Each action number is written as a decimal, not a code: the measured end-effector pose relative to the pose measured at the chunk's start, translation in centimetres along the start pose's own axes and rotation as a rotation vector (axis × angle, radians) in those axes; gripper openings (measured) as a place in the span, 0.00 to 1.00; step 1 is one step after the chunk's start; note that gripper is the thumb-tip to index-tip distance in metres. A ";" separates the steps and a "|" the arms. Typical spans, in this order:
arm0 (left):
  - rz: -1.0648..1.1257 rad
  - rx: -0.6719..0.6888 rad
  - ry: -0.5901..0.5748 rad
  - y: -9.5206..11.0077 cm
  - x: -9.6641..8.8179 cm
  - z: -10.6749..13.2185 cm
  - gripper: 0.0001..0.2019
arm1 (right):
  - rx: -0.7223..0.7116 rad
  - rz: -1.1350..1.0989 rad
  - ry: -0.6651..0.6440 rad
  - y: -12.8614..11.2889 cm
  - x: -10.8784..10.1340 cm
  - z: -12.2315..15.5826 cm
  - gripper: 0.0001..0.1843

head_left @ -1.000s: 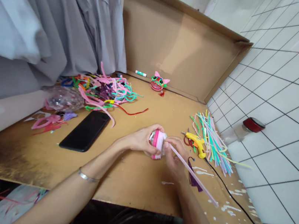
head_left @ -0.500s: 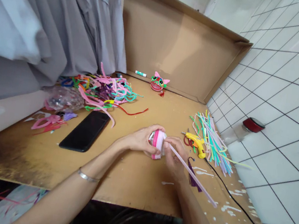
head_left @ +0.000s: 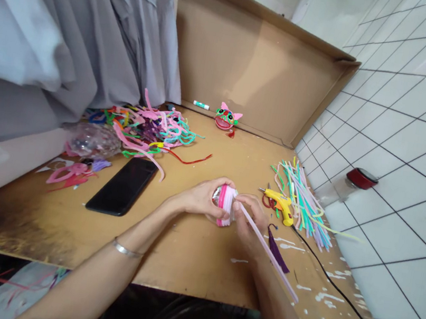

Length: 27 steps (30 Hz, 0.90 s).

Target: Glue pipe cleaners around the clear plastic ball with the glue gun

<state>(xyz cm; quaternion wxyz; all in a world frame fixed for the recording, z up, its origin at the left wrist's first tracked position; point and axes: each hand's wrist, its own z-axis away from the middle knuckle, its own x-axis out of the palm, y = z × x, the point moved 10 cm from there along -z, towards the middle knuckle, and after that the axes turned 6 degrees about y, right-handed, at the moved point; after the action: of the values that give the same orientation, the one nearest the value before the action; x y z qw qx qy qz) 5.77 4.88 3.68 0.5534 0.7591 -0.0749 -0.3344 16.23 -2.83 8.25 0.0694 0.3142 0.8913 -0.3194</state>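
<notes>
Pink stem (head_left: 260, 243) swung nearer (slightly), L hand (head_left: 201, 200), R hand (head_left: 248, 222) steady

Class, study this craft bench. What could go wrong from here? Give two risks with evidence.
1. The glue gun lies close beside the right hand, nozzle toward it; if hot, it could burn a finger.
2. The pale pipe cleaner in that hand trails long and could snag the black cord, loosening the wrap on the pink ball held by the left hand.
</notes>
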 end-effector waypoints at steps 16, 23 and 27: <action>0.449 -0.069 -0.034 -1.6 0.6 -0.4 0.30 | 0.069 -0.031 0.030 0.9 -0.3 -0.1 0.08; 0.555 -0.073 -0.078 -1.1 0.7 0.0 0.28 | 0.192 -0.052 -0.034 2.8 0.7 0.0 0.12; 0.604 -0.101 -0.100 -1.5 1.2 0.1 0.30 | 0.257 -0.094 -0.024 3.9 0.9 0.1 0.14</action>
<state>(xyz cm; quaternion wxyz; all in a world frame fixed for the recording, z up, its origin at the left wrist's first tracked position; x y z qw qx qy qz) 6.21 4.79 1.88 0.6603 0.6567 -0.3077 -0.1952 17.84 -0.06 5.83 0.0240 0.2743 0.8559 -0.4377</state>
